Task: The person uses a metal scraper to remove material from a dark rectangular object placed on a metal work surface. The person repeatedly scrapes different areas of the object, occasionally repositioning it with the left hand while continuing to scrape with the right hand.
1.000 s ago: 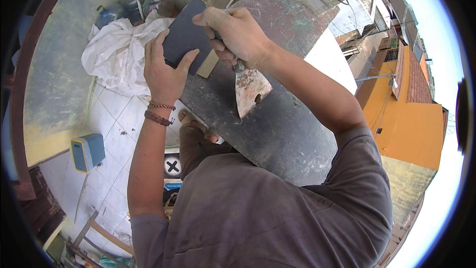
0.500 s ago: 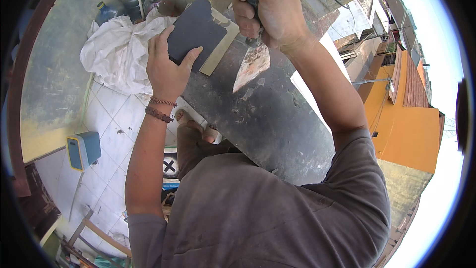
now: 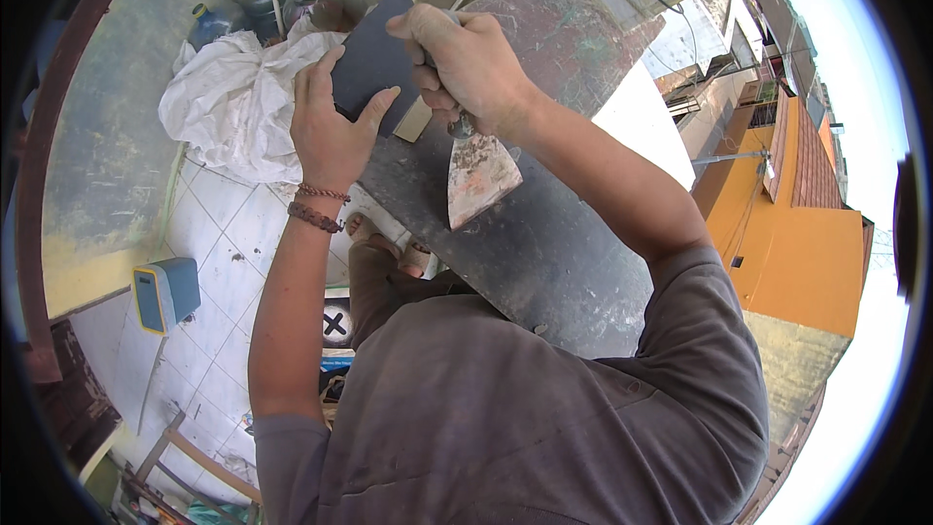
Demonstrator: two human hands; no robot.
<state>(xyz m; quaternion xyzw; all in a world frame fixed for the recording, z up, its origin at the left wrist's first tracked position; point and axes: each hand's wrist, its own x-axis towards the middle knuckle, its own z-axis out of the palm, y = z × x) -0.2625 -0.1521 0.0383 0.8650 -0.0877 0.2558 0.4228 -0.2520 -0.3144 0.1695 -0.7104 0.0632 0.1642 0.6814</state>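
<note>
My left hand grips a flat dark grey rectangular piece by its near left edge, with fingers along one side and thumb over its face. A beige board shows under the piece's right edge; I cannot tell if they are joined. My right hand is closed round the handle of a putty knife, just right of the grey piece. Its wide, stained putty knife blade points down toward me over a dark worn slab. The fist hides most of the handle and part of the board.
A white sack lies against the wall at left, near blue plastic bottles. On the tiled floor stands a blue box with a yellow rim. Beyond the slab, at right, is an orange building.
My right hand has moved left and nearer the grey piece, bringing the putty knife with it; the blade now sits lower and nearer to me. The left hand has barely shifted.
</note>
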